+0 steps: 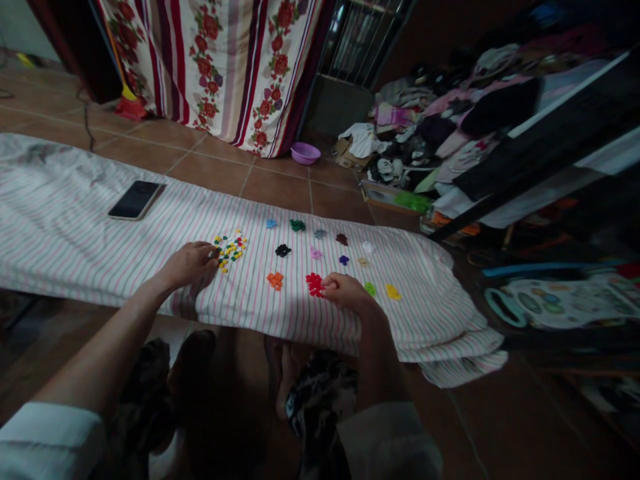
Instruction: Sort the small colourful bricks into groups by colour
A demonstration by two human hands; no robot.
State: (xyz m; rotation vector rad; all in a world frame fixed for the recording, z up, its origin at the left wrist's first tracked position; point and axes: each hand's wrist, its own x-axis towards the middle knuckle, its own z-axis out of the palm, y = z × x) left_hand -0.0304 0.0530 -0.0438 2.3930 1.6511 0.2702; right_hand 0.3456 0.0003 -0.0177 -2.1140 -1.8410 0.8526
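Small coloured pieces lie in separate piles on a striped cloth (260, 300). My left hand (193, 263) rests at the left edge of a mixed pile (231, 252) of yellow, green and red pieces; its fingertips touch the pieces, and whether it holds any is too small to tell. At the red pile (314, 285), my right hand (344, 291) has its fingers pinched together; what is between them is hidden. Nearby are orange (275, 281), black (283, 251), pink (315, 253), lime green (370, 289) and yellow (393, 292) piles.
A phone (136, 200) lies on the cloth to the left. Behind are a floral curtain (225, 67), a purple basin (305, 153) and a heap of clothes (430, 127). A dark slanted bar (480, 213) stands at the right.
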